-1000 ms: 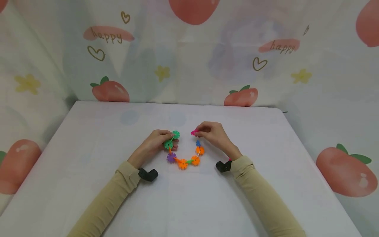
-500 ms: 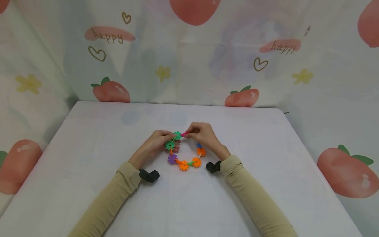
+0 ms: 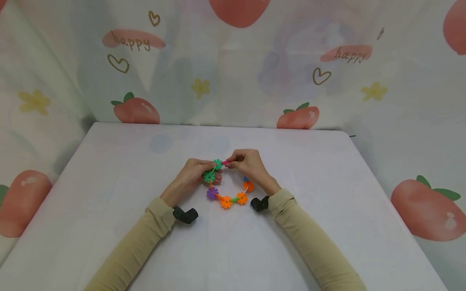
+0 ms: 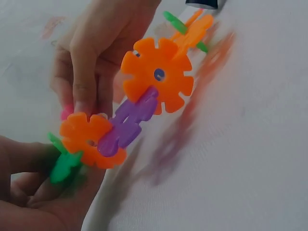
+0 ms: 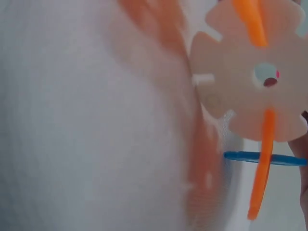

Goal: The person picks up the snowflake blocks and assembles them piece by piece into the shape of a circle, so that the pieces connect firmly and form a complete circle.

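Note:
A curved chain of notched, flower-shaped plastic snowflake discs hangs between the hands in the head view. My left hand [image 3: 193, 171] holds its upper left end, thumb against the green disc [image 3: 217, 164]. My right hand [image 3: 249, 163] pinches a pink disc [image 3: 225, 162] edge-on, against the green disc's right rim; whether their slots interlock I cannot tell. Along the chain come a purple disc [image 3: 212, 193], several orange discs [image 3: 226, 202] and a blue disc [image 3: 246, 178], partly behind the right hand. Up close, the right wrist view shows a white disc [image 5: 236, 86] slotted with orange ones.
A white cloth covers the table [image 3: 225, 250]. A fruit-patterned curtain [image 3: 240, 72] hangs behind it and at both sides. Black wrist mounts [image 3: 185, 215] stick out from the inner side of both cuffs.
My right hand has moved left, bringing the pink disc from a gap away up to the green disc. Over the last half second both hands have stayed almost still.

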Demonstrator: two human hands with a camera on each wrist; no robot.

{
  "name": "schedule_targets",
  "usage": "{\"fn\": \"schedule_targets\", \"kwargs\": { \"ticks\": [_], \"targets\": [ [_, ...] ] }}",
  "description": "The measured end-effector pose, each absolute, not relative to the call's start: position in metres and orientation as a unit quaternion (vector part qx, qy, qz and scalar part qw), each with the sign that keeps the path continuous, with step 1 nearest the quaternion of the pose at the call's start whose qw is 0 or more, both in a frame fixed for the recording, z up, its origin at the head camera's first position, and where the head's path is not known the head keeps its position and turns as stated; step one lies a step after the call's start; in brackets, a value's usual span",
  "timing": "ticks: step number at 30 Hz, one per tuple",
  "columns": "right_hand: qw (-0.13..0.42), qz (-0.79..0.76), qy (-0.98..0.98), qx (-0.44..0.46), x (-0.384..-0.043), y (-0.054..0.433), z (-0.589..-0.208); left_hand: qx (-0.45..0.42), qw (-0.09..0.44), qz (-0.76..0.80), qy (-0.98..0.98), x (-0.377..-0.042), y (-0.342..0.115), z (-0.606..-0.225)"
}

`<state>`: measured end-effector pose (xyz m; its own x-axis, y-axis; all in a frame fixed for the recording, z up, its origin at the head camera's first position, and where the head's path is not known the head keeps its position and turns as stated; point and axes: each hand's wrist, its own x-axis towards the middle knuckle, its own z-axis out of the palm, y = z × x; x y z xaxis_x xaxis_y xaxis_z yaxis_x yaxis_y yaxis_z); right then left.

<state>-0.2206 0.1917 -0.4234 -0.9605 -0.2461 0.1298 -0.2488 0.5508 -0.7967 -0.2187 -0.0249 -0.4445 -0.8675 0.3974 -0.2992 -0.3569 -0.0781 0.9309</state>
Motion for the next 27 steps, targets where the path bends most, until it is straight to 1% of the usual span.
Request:
{"fn": "schedule_targets", "kwargs": {
  "ticks": [5, 10, 15, 20, 23, 27],
  "targets": [
    [-0.018, 0.462, -0.876, 0.138, -0.22, 0.192, -0.424, 0.01, 0.262, 0.742, 0.617, -0.218, -0.025, -0.447],
    [-0.032, 0.504, -0.852, 0.136, -0.22, 0.192, -0.425, 0.02, 0.267, 0.74, 0.617, -0.219, -0.029, -0.446],
    [-0.045, 0.512, -0.845, 0.145, -0.219, 0.19, -0.423, 0.036, 0.277, 0.729, 0.624, -0.219, -0.032, -0.441],
    [-0.051, 0.447, -0.878, 0.162, -0.218, 0.198, -0.419, 0.071, 0.31, 0.703, 0.636, -0.219, -0.033, -0.44],
    [-0.044, 0.407, -0.896, 0.174, -0.218, 0.209, -0.417, 0.063, 0.316, 0.695, 0.642, -0.22, -0.033, -0.441],
    [-0.042, 0.374, -0.913, 0.16, -0.212, 0.229, -0.411, 0.036, 0.315, 0.694, 0.646, -0.221, -0.034, -0.442]
  ]
}}
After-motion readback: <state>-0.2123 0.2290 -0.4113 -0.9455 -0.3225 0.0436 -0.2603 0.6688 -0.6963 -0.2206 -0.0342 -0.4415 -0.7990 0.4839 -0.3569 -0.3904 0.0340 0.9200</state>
